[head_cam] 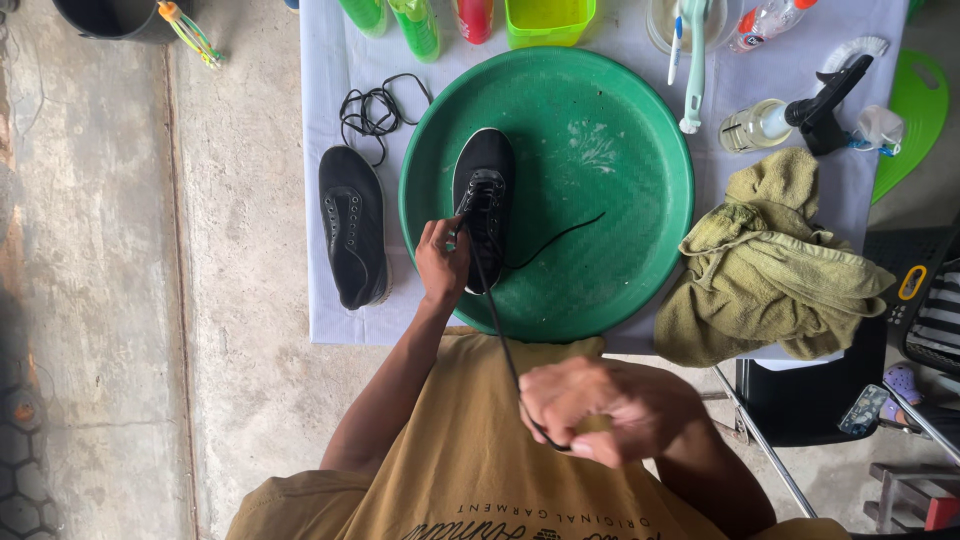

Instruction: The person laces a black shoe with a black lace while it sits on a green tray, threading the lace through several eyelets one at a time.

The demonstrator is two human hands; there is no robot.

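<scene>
Pulling a thin black shoelace (pixel 497 318) taut, the person's right hand (pixel 598 408) closes in a fist on its end, near the chest, while the left hand (pixel 441 262) pinches the black canvas sneaker (pixel 485 205) inside the round green plastic basin (pixel 610 215). Unlacing looks under way; freeing the next eyelet calls for steady bracing. Left of the basin lies a matching laceless sneaker (pixel 352 225).

Black shoe (pixel 487 190) and black lace (pixel 500 330); green woven-textured basin (pixel 620 250); olive towel (pixel 770 270); white-covered bench (pixel 325 150); mustard shirt (pixel 460 450).
</scene>
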